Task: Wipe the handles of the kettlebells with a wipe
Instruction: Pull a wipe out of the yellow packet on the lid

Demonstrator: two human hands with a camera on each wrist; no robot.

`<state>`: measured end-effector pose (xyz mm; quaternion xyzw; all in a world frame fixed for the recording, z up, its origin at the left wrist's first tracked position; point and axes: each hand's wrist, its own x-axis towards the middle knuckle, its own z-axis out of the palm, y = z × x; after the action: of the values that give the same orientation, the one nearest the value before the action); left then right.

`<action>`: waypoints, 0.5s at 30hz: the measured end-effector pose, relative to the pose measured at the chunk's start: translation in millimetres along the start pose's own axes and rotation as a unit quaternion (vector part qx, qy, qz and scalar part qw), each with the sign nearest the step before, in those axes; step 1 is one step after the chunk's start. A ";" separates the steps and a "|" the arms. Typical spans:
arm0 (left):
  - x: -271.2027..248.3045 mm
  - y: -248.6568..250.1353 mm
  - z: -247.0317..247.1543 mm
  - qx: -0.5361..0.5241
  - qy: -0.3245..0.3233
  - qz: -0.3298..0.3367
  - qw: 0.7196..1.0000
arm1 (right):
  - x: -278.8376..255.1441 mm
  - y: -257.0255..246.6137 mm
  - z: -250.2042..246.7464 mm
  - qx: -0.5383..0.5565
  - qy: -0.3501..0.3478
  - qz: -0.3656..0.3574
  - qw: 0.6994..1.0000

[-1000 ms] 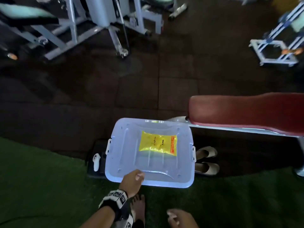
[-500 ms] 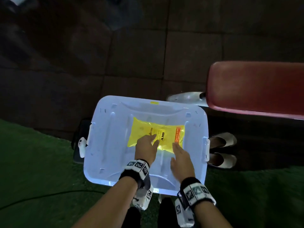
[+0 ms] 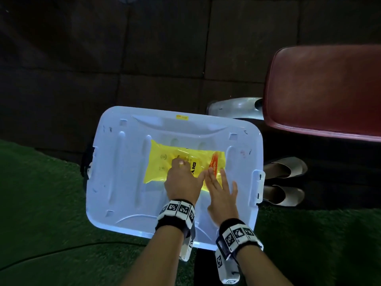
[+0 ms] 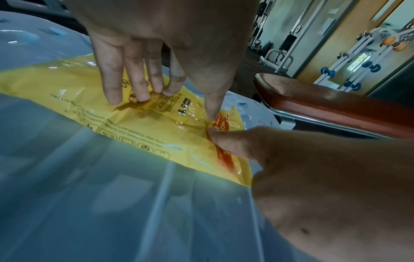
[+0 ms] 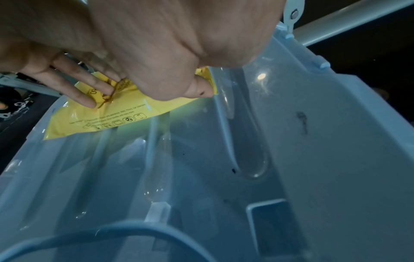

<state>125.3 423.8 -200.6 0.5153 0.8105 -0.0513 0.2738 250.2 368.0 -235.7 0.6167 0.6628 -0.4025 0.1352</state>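
Pretty dim gym. Floor was dark square rubber tiles (image 3: 160, 58) up top, with green artificial turf (image 3: 41, 203) nearer the camera. A red padded bench (image 3: 325, 89) sat on the right, pale shoes (image 3: 284, 180) under it, weight machines (image 4: 282, 44) way off behind.

Pale blue bin lid (image 3: 123, 172) serving as the carrying surface, with a yellow wipes pack (image 3: 165, 162) lying flat on the lid's middle, the lid itself sitting just beside a red bench pad (image 3: 325, 89).
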 end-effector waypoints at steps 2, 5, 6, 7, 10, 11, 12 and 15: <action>3.1 2.7 -2.2 0.022 -0.004 -0.003 1.000 | 0.6 2.2 -0.2 0.014 -0.007 -0.003 1.000; 3.8 5.0 -3.5 0.032 -0.006 -0.005 0.999 | 0.3 4.1 -0.8 0.030 -0.011 -0.007 0.999; 3.2 5.2 -2.5 0.027 0.002 -0.004 1.000 | 0.1 4.3 -1.0 0.034 -0.009 -0.009 0.999; 1.8 5.8 -1.5 0.021 0.013 0.001 1.000 | -0.4 5.1 -0.8 0.035 -0.007 -0.012 0.999; -1.1 8.9 4.2 0.026 0.031 0.031 0.999 | -1.6 6.8 -2.2 0.032 -0.004 -0.021 0.999; -0.7 9.5 7.5 0.028 0.036 0.032 0.998 | -2.1 7.8 -3.5 0.030 -0.006 -0.022 0.999; -0.3 9.5 10.4 0.029 0.045 0.034 0.998 | -2.6 8.4 -4.9 0.028 -0.006 -0.023 0.999; -0.1 5.6 16.8 0.023 0.069 0.054 0.996 | -5.3 12.2 -5.0 0.022 0.007 -0.030 0.999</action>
<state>136.7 420.2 -213.7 0.5672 0.7968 -0.0195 0.2072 264.2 366.7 -233.3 0.6022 0.6729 -0.4168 0.1044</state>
